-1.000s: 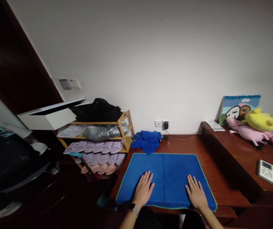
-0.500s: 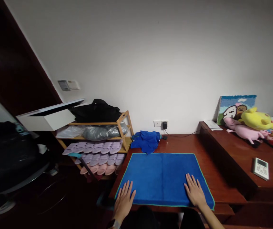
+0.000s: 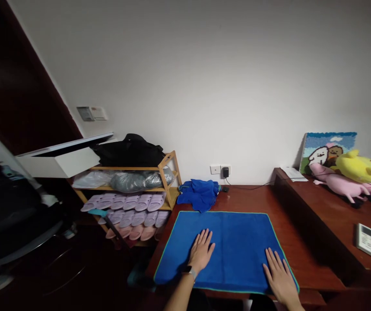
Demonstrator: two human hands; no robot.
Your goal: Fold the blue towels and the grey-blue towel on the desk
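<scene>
Blue cloth (image 3: 237, 246), one, with green edging: spread flat on the brown desk (image 3: 250, 196), its near edge along the desk's front edge, a faint crease down the middle. Left hand (image 3: 201, 250), with a watch (image 3: 190, 271) at the wrist: palm down on the left half of the cloth, fingers extended, grasping nothing. Right hand (image 3: 280, 276): palm down on the cloth near its right edge, toward the near right corner; fingers extended, likewise grasping nothing.

Crumpled blue cloths (image 3: 199, 194): heaped at the desk's far left corner, apart from the spread cloth. Black adapter (image 3: 226, 172): plugged into the wall just above the desk's far edge, cable running right.

Side counter (image 3: 331, 203), wooden, higher, right of the desk. On it: papers (image 3: 293, 174) by the far left corner; a dog picture (image 3: 329, 151) leaning on the wall; pink plush (image 3: 339, 183) and yellow plush (image 3: 358, 167) toys, touching; a white device (image 3: 368, 240) with buttons, toward the near edge.

Rack (image 3: 171, 185), left of the desk: slippers (image 3: 131, 202) in rows, black bag (image 3: 130, 151) on top.
</scene>
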